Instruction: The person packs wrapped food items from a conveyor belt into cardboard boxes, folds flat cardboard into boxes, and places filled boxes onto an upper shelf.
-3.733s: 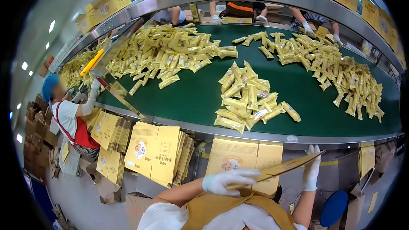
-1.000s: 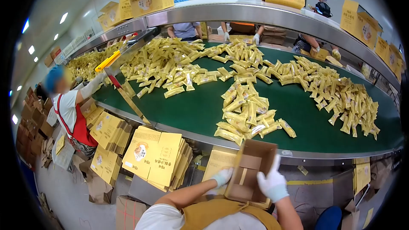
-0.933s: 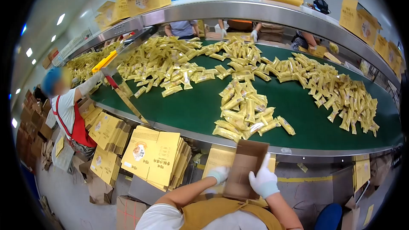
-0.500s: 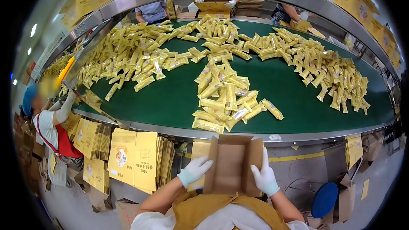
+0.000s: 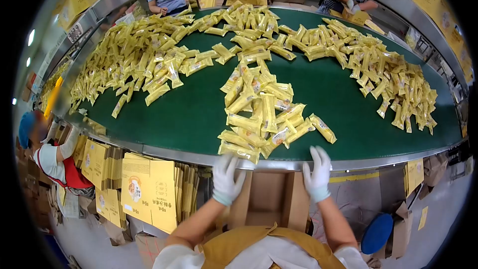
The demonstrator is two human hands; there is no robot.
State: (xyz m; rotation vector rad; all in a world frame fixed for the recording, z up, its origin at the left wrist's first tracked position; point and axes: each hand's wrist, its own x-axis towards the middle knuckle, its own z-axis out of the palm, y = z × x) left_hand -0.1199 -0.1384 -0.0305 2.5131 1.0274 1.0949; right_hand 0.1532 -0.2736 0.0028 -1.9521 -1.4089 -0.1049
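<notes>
An open cardboard box (image 5: 268,195) stands below the belt's near edge, against my apron, and its inside looks bare. At the box's left side my left hand (image 5: 228,180), in a white glove, stretches its fingers toward the closest yellow packets. Whether the fingertips touch a packet I cannot tell. My right hand (image 5: 317,173), gloved too, is open at the box's right side, with its fingers pointing up over the metal edge. A heap of yellow wrapped snack packets (image 5: 269,111) lies on the green conveyor belt (image 5: 194,127) just ahead of both hands.
Flattened yellow cartons (image 5: 149,187) stand stacked at my left. A co-worker in a red apron (image 5: 74,169) is farther left. Larger packet piles cover the belt's left and right (image 5: 398,82). A blue stool (image 5: 377,233) stands at lower right. More people work across the belt.
Both hands have left the box's sides and moved up to the belt edge, fingers stretching forward. The box sits slightly lower in view. Across the belt, a co-worker's carton now stands more upright.
</notes>
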